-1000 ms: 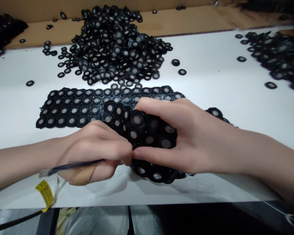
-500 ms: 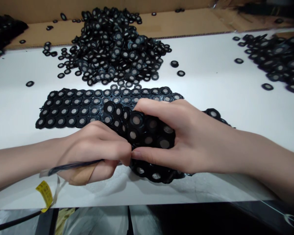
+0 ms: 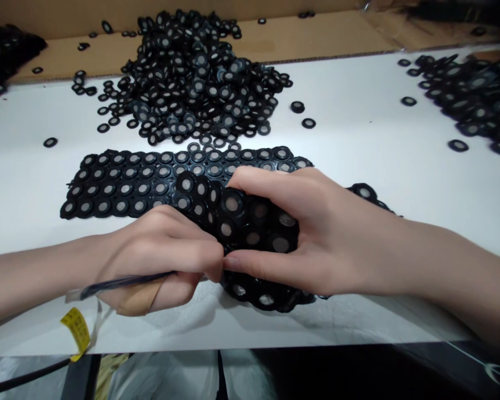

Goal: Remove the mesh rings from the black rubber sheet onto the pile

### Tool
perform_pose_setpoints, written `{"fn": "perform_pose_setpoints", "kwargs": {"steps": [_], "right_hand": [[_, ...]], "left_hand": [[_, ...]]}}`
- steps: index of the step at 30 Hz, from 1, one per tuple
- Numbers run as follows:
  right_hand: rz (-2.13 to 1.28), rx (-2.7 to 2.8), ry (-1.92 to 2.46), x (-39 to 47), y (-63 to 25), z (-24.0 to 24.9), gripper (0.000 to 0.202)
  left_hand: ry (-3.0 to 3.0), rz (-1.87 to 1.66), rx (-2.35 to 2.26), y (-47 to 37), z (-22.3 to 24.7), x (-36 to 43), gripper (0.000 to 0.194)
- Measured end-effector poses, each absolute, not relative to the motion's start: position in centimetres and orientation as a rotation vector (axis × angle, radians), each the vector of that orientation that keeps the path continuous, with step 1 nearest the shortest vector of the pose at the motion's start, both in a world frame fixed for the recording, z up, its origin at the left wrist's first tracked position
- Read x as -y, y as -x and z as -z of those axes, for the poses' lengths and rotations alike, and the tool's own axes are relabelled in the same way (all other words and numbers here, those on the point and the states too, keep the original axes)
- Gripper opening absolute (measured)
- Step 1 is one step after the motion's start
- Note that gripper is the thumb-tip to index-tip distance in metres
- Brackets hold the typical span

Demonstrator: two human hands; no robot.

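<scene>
A sheet of joined black rings with grey centres (image 3: 253, 238) is bent up between my hands. My right hand (image 3: 316, 233) grips it from the right, fingers over its top and thumb across its front. My left hand (image 3: 166, 261) is closed at the sheet's left edge, its fingertips hidden against the black rings; a dark thin tool or cable (image 3: 127, 282) runs out of this fist beside a tan wrap on a finger (image 3: 137, 298). Behind the hands, a flat sheet of the same rings (image 3: 125, 189) lies on the white table (image 3: 350, 122).
A large heap of loose black rings (image 3: 200, 86) stands behind the sheet, with another heap (image 3: 479, 100) at the right. Cardboard (image 3: 308, 39) borders the back. A black cable with a yellow label (image 3: 77, 330) hangs near the front left edge.
</scene>
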State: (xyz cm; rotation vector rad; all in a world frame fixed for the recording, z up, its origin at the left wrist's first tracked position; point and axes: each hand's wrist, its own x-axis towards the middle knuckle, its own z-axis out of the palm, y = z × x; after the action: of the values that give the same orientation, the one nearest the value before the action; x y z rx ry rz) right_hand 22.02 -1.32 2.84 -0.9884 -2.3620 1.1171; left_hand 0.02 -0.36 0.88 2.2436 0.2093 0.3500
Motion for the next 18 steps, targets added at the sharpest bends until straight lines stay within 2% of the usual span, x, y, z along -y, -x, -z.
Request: {"fn": "perform_pose_setpoints", "kwargs": {"steps": [18], "right_hand": [[-1.049, 2.409, 0.980, 1.34, -22.13, -2.62, 0.025]], "left_hand": [[-2.243, -0.353, -0.246, -0.02, -0.87, 0.51, 0.013]]}}
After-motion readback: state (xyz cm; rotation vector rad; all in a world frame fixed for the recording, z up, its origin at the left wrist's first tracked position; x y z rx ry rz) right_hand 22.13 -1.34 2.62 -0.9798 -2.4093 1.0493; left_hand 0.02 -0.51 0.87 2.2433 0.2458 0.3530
